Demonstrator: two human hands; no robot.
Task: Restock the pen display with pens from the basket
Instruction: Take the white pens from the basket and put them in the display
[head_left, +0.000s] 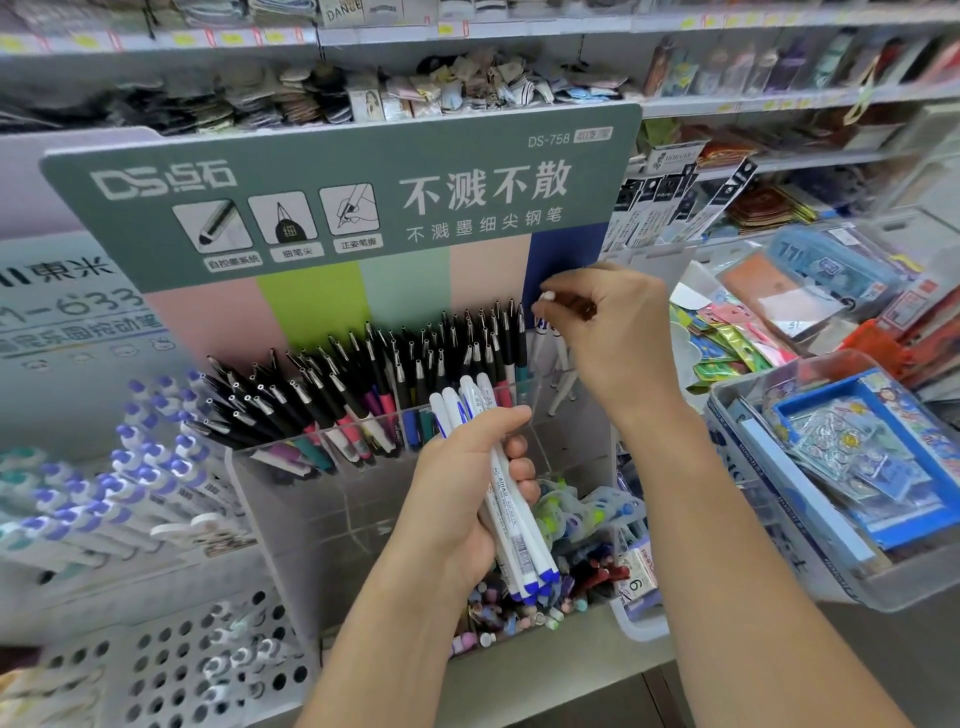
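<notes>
Nearest me, my left hand (462, 499) grips a bundle of white pens (511, 499) as reserve stock. At one o'clock, my right hand (613, 332) pinches one pen above the display's (363, 499) rightmost compartment, presumably to seat it upright.

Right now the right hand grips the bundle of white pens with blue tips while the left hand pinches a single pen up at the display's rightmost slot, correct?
Hands are swapped. The head view shows the left hand gripping the bundle of white pens with blue tips, while the right hand pinches a single pen up at the display's rightmost slot.
</notes>
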